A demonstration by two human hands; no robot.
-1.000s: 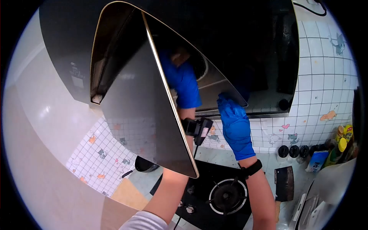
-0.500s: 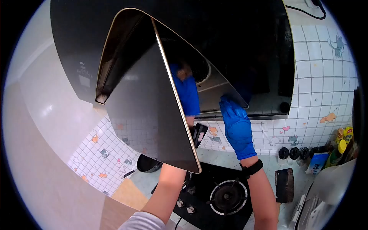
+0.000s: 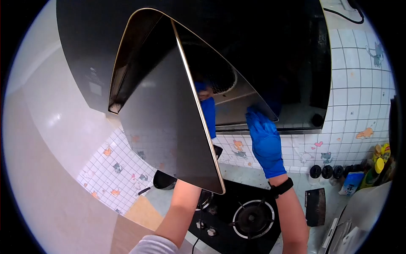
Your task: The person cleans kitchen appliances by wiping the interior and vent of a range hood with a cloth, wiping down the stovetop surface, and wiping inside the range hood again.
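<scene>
A black range hood (image 3: 292, 63) fills the upper view, its gold-edged front panel (image 3: 190, 139) tilted out towards me. Behind this panel my left hand (image 3: 208, 116), in a blue glove, reaches up into the hood's opening. The panel covers most of that hand; a brownish thing (image 3: 206, 92) shows at its fingers, too small a part to name. My right hand (image 3: 265, 142), also gloved in blue, lies with fingers stretched out against the hood's lower edge, beside the corner of the opening. A round mesh vent (image 3: 224, 82) is partly visible inside.
Below is a black gas stove (image 3: 253, 218) with a round burner. A dark pan (image 3: 164, 180) stands at the left and a cleaver (image 3: 315, 207) lies at the right. Several jars (image 3: 326, 172) and bottles line the tiled wall (image 3: 355, 97).
My left hand has shifted slightly down, further behind the panel. The whole view has moved a little; my right hand stays at the hood's edge.
</scene>
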